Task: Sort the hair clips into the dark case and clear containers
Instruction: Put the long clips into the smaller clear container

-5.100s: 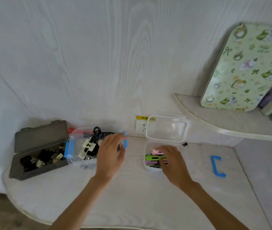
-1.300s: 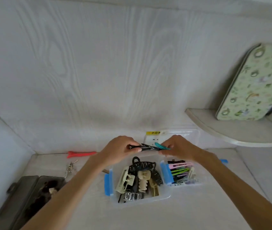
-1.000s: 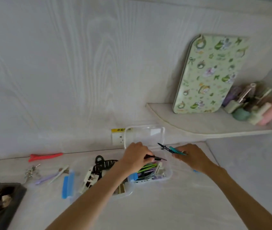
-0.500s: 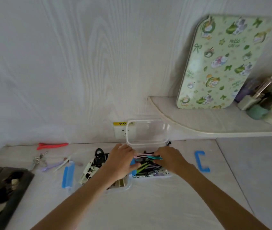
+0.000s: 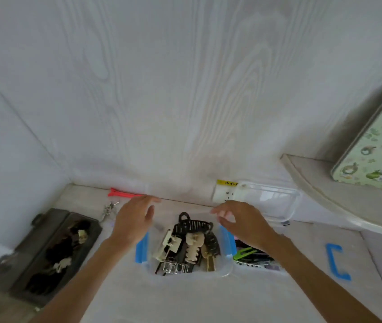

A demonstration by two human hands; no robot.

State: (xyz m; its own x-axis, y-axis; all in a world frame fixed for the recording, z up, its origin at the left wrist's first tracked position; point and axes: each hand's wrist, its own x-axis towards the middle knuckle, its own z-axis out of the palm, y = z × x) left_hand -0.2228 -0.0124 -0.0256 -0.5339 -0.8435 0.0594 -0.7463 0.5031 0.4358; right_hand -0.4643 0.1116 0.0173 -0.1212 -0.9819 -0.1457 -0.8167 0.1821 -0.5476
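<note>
A clear container (image 5: 225,271) with blue latches sits in the middle, holding black, cream and gold claw clips (image 5: 192,245). To its right a smaller clear container (image 5: 258,266) holds thin green, black and pink clips. The dark case (image 5: 45,250) lies open at the left with dark clips inside. My left hand (image 5: 134,220) hovers over the left rim of the middle container, fingers relaxed, holding nothing. My right hand (image 5: 243,222) hovers over its right rim with fingers loosely bent and empty. A red clip (image 5: 124,194) and a metal clip (image 5: 108,209) lie loose by the wall.
A clear lid (image 5: 271,201) leans against the wall by a socket (image 5: 226,193). A loose blue latch (image 5: 336,262) lies at the right. A raised shelf (image 5: 325,192) carries a green patterned tin (image 5: 376,155). The wall stands close behind everything.
Both hands have let go of the thin black and teal clips at the small container and moved left, over the middle container. The view has swung left.
</note>
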